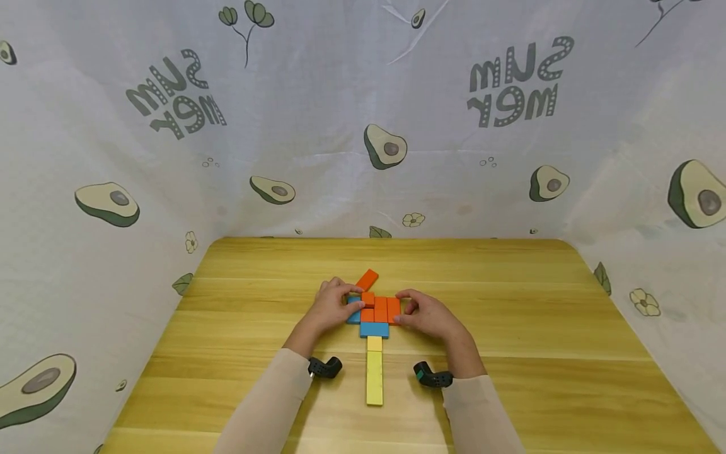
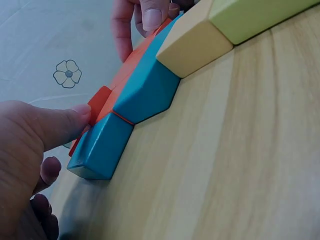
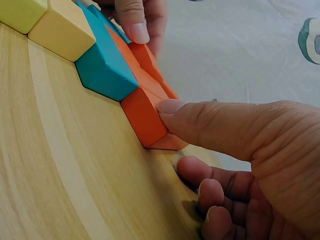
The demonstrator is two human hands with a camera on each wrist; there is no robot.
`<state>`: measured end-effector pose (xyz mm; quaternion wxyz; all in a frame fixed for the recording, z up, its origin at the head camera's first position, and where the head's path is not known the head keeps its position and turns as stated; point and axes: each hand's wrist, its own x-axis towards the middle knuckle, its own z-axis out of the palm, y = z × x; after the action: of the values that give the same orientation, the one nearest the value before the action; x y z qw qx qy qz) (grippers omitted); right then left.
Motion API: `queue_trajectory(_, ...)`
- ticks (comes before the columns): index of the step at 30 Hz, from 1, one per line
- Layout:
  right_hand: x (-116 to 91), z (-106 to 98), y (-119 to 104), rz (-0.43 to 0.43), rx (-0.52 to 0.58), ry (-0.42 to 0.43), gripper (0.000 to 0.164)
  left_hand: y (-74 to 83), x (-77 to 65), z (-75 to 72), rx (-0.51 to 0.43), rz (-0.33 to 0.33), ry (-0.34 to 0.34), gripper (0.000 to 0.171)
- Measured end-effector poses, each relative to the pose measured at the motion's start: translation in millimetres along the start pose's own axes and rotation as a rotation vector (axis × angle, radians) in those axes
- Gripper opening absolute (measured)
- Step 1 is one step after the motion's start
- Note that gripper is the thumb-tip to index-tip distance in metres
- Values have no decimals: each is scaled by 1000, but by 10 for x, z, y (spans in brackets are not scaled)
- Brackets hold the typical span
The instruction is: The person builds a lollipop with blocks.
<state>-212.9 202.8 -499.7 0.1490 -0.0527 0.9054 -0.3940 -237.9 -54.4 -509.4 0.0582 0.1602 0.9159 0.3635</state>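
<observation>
Between thumb and fingers, my left hand (image 1: pixel 331 307) pinches a small orange block (image 1: pixel 368 296) that sits higher than the orange blocks around it. My right hand (image 1: pixel 428 315) grips the rightmost orange block (image 1: pixel 394 311), thumb at its near end and index finger at its far end. Another orange block (image 1: pixel 380 309) lies between the hands. A blue block (image 2: pixel 100 145) stands at the left side, under the left hand. Across the near side of the orange group lies a second blue block (image 1: pixel 374 330). The right thumb (image 3: pixel 172 106) presses the orange block's edge.
A cream block (image 1: pixel 374 343) and a long yellow-green block (image 1: pixel 374 378) run in line toward me. One orange block (image 1: pixel 367 279) lies slanted behind the group. The wooden table (image 1: pixel 510 296) meets a printed cloth (image 1: pixel 442 189) at its back and sides.
</observation>
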Motion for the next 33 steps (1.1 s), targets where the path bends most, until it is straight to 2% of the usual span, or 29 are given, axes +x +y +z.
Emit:
queue_trajectory(12, -4, -3, 2, -10, 8, -9, 52, 7, 2, 10, 53, 1, -26, 38)
queue_trajectory(27, 3, -11, -3, -9, -3, -7, 52, 4, -1, 13, 28, 6, -17, 32)
queue_trajectory(30, 2, -14, -2, -8, 0, -10, 52, -7, 33, 29, -8, 20, 22, 29)
queue_trajectory(33, 2, -20, -4, -3, 1, -8, 52, 1, 92, 45, -74, 26, 115, 25)
